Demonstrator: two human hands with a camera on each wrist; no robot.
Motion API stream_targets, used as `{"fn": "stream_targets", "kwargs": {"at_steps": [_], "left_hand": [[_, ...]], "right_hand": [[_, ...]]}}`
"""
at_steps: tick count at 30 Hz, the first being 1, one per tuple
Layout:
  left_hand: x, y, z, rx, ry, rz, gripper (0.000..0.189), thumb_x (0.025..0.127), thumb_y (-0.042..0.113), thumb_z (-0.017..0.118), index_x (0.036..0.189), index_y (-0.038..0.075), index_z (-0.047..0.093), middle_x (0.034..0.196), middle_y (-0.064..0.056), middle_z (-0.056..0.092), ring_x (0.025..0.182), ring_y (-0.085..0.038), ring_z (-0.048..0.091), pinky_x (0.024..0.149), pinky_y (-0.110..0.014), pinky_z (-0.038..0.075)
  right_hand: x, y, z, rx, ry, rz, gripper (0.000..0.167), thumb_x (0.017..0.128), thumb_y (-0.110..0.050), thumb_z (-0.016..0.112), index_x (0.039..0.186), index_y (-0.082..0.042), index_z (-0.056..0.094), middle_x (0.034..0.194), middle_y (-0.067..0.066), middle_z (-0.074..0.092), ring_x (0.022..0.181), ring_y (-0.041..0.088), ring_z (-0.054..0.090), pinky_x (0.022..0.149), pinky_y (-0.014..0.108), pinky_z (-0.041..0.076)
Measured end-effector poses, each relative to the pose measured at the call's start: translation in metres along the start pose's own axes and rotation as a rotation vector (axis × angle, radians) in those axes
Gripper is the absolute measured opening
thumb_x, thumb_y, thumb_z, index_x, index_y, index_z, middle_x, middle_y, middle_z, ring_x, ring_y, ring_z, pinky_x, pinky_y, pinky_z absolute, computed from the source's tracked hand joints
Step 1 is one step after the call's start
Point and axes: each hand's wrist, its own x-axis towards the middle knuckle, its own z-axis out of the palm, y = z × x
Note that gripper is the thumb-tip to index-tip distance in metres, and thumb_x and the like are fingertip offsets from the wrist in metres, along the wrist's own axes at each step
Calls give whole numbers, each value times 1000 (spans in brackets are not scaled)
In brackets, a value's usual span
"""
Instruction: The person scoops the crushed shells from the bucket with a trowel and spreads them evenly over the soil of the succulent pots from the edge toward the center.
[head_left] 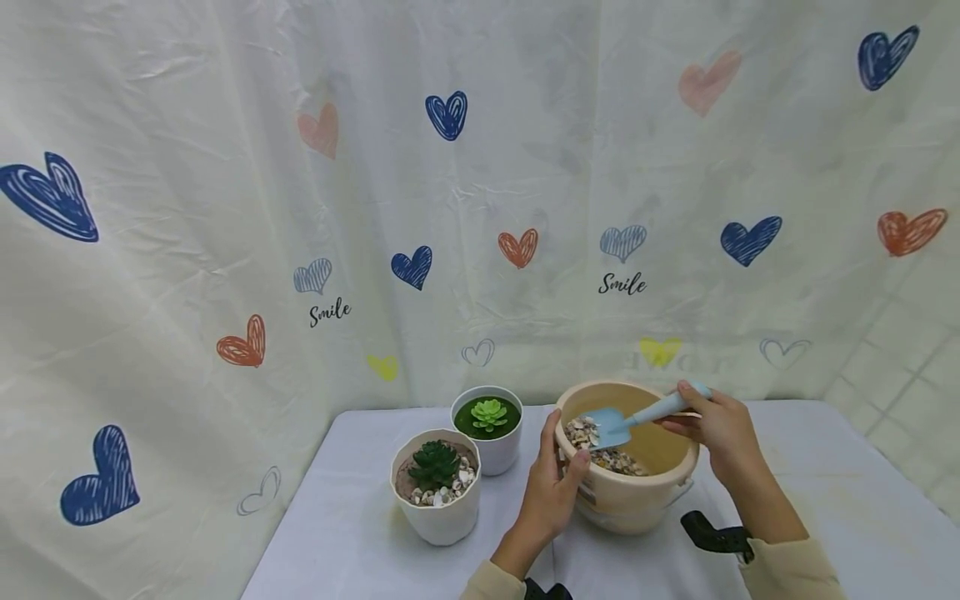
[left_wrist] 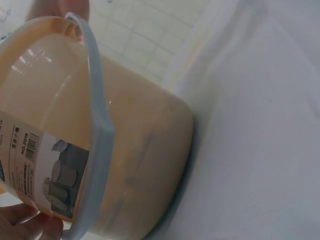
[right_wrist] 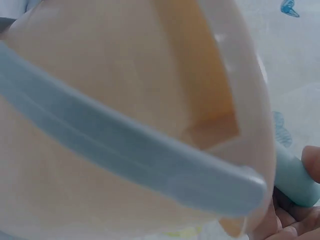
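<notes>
My right hand (head_left: 712, 421) grips the handle of a light blue toy shovel (head_left: 611, 427), its blade down inside a cream bucket (head_left: 630, 500). Small mixed pebbles (head_left: 618, 460) lie in the bucket, against the blade. With fingers outside and thumb at the near rim, my left hand (head_left: 551, 492) holds the bucket's left side. The left wrist view shows the bucket's grey-blue handle (left_wrist: 100, 135) hanging down over a printed label (left_wrist: 45, 170). In the right wrist view, the shovel's handle (right_wrist: 295, 177) shows beside the rim, under my thumb.
Left of the bucket stands a white pot (head_left: 442, 521) with a dark green succulent (head_left: 435, 464) and pale stones. Behind it is another white pot (head_left: 501, 457) with a bright green succulent (head_left: 489, 414). A white cloth covers the table (head_left: 337, 517); a heart-printed curtain (head_left: 555, 167) hangs behind.
</notes>
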Motion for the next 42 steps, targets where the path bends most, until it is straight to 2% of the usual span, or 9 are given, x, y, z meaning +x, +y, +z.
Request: {"fn": "stream_targets", "kwargs": {"at_steps": [7,10,16,20,27,30,32,36,42], "left_hand": [[1,-6,-2,12,17,-2,68,105,48,50,162,45,13,165,-1,36,140,-22,51,107,-35,49],[2,-8,-4,7,0,4,69,105,49,50,162,44,12,165,-3,35,142,-24,50,107,-37,49],[4,-3,-11,7,-37,-7,70,105,51,50,163,41,12,165,-2,35,146,-22,46,108,-39,49],[1,8,-19,57,-59,-24,72,104,53,50,164,37,13,166,0,34,145,-25,46,108,-41,50],[-20,41,-46,281,-161,-103,83,97,65,55,163,39,11,166,-2,34,140,-31,52,103,-50,52],[-33,57,-64,373,-227,-123,81,95,62,60,161,40,19,160,-5,44,132,-28,59,94,-44,55],[-40,67,-77,410,-238,-99,73,96,59,62,157,36,31,152,-4,54,124,-25,64,90,-40,56],[-48,82,-107,407,-138,7,48,98,47,65,141,29,56,127,0,71,109,-18,70,86,-35,57],[-50,82,-157,393,180,231,23,97,25,70,119,26,69,105,7,74,96,-6,69,82,-29,57]], "right_hand": [[-7,7,-14,233,-12,1,29,98,-45,62,95,-18,71,85,-7,74,77,11,77,71,26,61],[-9,9,-17,326,-22,-14,24,99,-40,64,93,-19,74,86,-5,75,77,13,77,70,26,61],[-11,11,-18,408,-34,-50,22,100,-36,63,95,-17,74,86,-2,75,78,14,77,70,26,61],[-12,9,-18,463,-42,-73,22,102,-31,61,95,-15,74,86,-1,76,78,15,78,71,26,61],[-14,-1,-14,482,-51,-94,23,101,-32,62,102,-11,69,87,1,77,80,17,78,71,26,61],[-15,-8,-9,490,-70,-99,23,101,-32,62,103,-10,69,88,1,78,80,17,78,71,27,62],[-15,-11,-5,496,-87,-105,22,102,-31,61,101,-11,71,88,1,77,80,18,78,71,28,62],[-17,-18,5,503,-122,-109,23,103,-30,59,98,-13,73,88,0,76,80,18,78,71,29,62],[-20,-24,25,492,-166,-97,22,103,-31,59,99,-13,72,91,-1,74,81,19,78,73,29,62]]}}
